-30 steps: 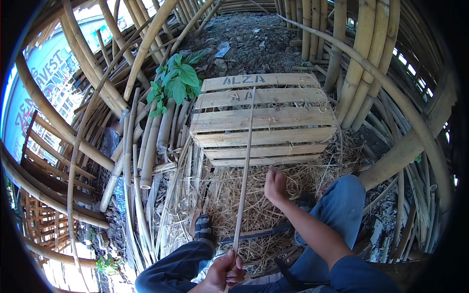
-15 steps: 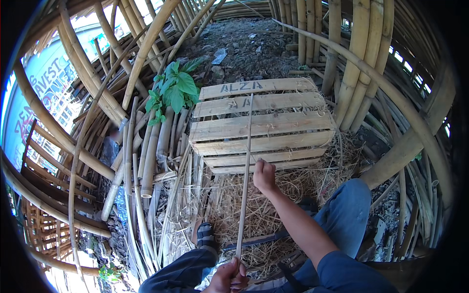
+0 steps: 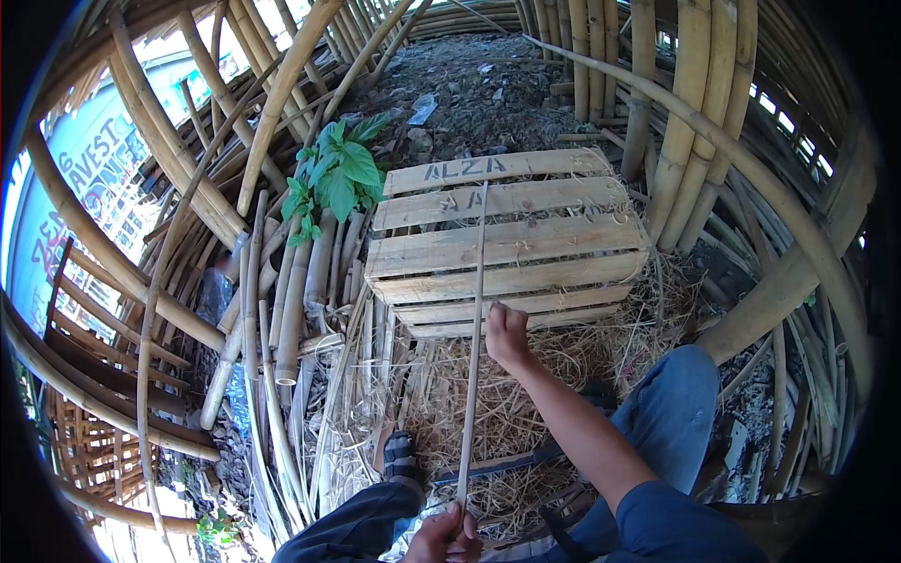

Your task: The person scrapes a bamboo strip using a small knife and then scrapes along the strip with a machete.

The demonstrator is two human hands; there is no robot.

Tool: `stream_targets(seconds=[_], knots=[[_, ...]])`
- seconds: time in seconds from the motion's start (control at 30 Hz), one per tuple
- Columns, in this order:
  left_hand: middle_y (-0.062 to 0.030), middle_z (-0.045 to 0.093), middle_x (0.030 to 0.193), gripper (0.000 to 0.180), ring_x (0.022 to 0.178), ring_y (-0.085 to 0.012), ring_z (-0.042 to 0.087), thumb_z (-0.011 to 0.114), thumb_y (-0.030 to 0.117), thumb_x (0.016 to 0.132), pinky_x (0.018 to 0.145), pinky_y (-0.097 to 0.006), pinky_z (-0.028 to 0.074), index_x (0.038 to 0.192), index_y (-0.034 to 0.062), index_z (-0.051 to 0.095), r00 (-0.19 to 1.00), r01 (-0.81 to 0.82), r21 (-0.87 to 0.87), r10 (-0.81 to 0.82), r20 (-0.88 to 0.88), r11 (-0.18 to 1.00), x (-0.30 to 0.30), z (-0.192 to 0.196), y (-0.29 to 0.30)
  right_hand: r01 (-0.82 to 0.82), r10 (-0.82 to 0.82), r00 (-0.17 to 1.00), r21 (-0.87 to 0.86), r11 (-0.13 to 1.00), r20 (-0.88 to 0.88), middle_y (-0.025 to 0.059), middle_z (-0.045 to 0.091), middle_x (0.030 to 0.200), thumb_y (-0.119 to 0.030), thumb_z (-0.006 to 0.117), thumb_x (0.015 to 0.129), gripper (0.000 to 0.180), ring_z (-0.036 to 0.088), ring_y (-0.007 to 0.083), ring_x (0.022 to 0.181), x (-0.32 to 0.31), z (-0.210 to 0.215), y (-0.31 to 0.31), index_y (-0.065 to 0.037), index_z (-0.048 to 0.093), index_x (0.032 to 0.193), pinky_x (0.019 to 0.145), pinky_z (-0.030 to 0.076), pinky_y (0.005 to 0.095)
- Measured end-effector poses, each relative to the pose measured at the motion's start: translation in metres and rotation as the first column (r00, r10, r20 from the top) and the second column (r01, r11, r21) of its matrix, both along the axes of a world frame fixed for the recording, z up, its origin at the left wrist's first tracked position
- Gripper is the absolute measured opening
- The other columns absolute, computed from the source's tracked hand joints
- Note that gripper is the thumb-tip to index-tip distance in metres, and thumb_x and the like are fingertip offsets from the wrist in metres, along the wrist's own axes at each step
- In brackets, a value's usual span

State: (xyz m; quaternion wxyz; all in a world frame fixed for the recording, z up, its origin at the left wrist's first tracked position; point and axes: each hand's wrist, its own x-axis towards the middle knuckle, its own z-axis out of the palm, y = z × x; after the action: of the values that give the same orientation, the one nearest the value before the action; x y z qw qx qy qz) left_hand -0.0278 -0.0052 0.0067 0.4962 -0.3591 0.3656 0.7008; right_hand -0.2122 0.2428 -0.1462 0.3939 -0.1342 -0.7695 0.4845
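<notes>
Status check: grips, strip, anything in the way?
Left grip closed on long strip, near end. Right grip curled beside strip, contents unclear. Strip's far end overlaps slatted crate in view; contact unclear.

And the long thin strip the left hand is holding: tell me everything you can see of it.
The strip is pale tan, narrow and nearly straight, apparently bamboo or wood. Its lower part is gripped by the left hand, which hides that end. It runs away from the person, above the straw, its far end over the slatted crate; whether it rests there is unclear. The right hand, curled, is just right of it; contact cannot be told.
</notes>
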Motion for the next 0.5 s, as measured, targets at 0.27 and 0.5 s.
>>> stream_targets(seconds=[0.27,0.5], knots=[[0.0032,0.029,0.045,0.044,0.033,-0.0085,0.024,0.030,0.041,0.097,0.032,-0.023,0.020,0.075,0.0103,0.052,0.998,0.027,0.034,-0.025,-0.051,0.999,0.002,-0.013,-0.009,-0.012,0.017,0.999,0.147,0.989,-0.029,0.0203,0.045,0.050,-0.012,0.035,0.089,0.036,0.049,0.0400,0.047,0.003,0.017,-0.006,0.000,0.043,0.056,0.047,0.036,0.0465],[0.0034,0.028,0.044,0.042,0.032,-0.0081,0.023,0.028,0.038,0.097,0.031,-0.023,0.020,0.077,0.0094,0.053,0.993,-0.103,0.017,0.102,0.059,0.995,0.001,-0.007,-0.005,0.107,-0.106,0.992,-0.004,0.994,0.065,0.0226,0.046,0.049,-0.012,0.039,0.089,0.037,0.050,0.0412,0.049,-0.014,0.015,0.000,0.002,0.045,0.055,0.048,0.037,0.0466]])
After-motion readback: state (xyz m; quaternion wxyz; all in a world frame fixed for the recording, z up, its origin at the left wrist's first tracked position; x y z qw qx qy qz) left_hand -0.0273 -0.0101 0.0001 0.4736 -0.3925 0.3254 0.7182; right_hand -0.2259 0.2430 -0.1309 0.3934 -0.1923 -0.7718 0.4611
